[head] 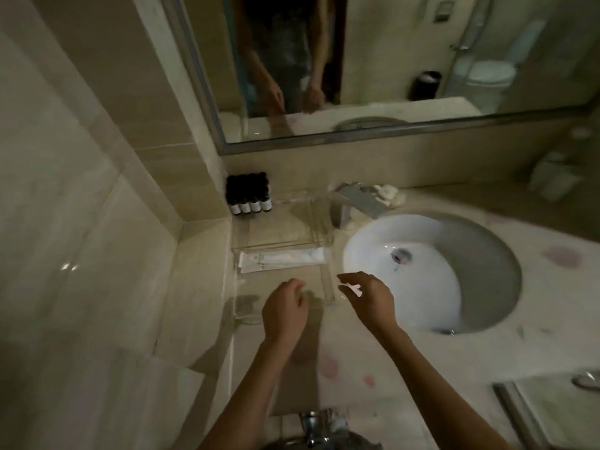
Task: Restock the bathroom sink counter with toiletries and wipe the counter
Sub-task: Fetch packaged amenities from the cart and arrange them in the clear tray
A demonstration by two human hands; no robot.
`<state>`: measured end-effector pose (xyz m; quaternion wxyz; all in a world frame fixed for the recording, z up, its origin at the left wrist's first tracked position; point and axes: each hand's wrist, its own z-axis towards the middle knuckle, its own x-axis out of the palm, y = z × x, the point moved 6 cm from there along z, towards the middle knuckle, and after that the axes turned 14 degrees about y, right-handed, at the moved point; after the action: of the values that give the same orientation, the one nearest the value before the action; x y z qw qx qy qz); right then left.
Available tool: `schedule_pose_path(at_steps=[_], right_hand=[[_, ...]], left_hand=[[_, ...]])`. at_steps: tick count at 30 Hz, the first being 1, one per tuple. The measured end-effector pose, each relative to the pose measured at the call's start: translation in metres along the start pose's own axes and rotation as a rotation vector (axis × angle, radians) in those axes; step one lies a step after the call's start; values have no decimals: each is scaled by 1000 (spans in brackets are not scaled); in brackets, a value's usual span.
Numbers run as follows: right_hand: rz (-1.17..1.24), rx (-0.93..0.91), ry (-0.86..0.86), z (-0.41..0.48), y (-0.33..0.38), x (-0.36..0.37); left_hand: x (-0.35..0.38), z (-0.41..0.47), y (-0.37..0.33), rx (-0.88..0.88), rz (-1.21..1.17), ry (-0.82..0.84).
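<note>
Over the near end of the clear tray (328, 289) on the desk (406, 378), the left hand (285, 308) hung loosely curled with nothing seen in it and the right hand (367, 300) was spread by the tray's right wall. A careless reach could have knocked the barely visible tray toward the sink (470, 274) or scattered the white packets (279, 259) lying across it. The dark bottles (248, 196) stood in the back corner, the tap (354, 203) and crumpled cloth (389, 193) crowded the tray's far right, and pink stains (329, 367) looked not yet wiped.
</note>
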<state>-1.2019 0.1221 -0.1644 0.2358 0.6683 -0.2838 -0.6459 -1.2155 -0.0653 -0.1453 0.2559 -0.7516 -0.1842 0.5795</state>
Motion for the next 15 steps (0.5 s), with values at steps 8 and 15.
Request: schedule_pose_path(at_steps=[8,15], right_hand=[[48,256,-346,-179,-44,-62],[108,567,-742,-387,-90,-112]], left_hand=[[50,-79,-95,395,16,227],[142,-191,-205,763,112,579]])
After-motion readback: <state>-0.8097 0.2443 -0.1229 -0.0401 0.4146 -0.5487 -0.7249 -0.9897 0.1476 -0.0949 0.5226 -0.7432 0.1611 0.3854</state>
